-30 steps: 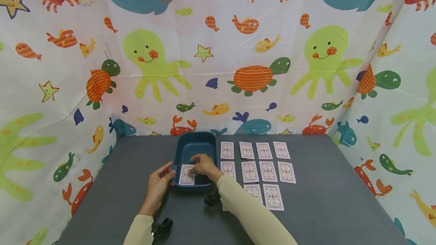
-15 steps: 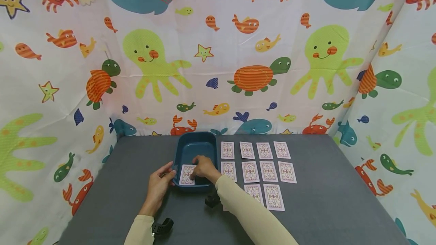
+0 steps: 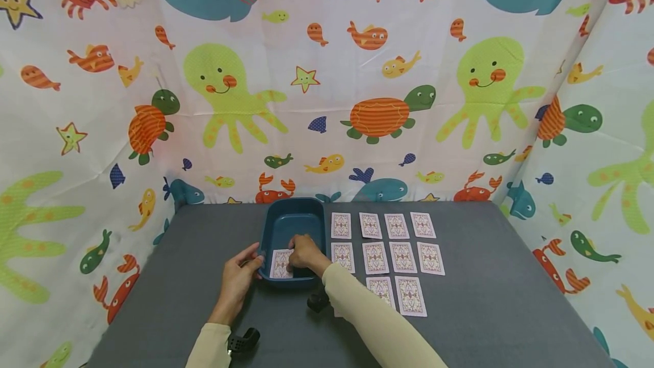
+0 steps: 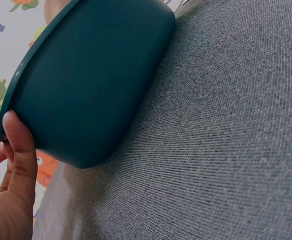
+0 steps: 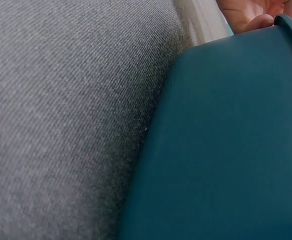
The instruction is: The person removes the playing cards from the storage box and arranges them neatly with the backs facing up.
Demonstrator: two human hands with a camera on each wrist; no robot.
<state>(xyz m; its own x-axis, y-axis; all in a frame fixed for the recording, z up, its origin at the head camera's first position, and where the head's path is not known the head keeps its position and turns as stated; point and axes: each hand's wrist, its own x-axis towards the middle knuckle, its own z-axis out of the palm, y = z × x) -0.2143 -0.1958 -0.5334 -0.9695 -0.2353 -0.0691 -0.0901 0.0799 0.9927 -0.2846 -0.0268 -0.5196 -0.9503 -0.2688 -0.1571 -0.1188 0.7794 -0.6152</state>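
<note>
A dark teal plastic tub [image 3: 293,284] stands on the table. My left hand [image 3: 240,277] grips its left rim; in the left wrist view the thumb [image 4: 21,142] lies against the outer wall with fingers behind the rim. Inside the tub, at its near left, a patterned playing card [image 3: 280,264] lies back up. My right hand [image 3: 308,254] reaches in over the near right side, fingers curled, and pinches the card's right edge; the fingertips are partly hidden. The right wrist view shows the tub's outer wall [image 5: 221,135] and part of my left hand [image 5: 253,12].
Face-down playing cards lie in rows right of the tub, such as one at the far right [image 3: 431,258] and one nearer [image 3: 410,296]. My right sleeve [image 3: 375,317] covers part of the nearest row. A grey cloth [image 3: 490,300] covers the table. A printed curtain [image 3: 327,129] hangs behind.
My right fingers have curled in from a more extended pose and drawn to the card's right edge. The card has shifted slightly right and nearer. My left hand stays on the rim.
</note>
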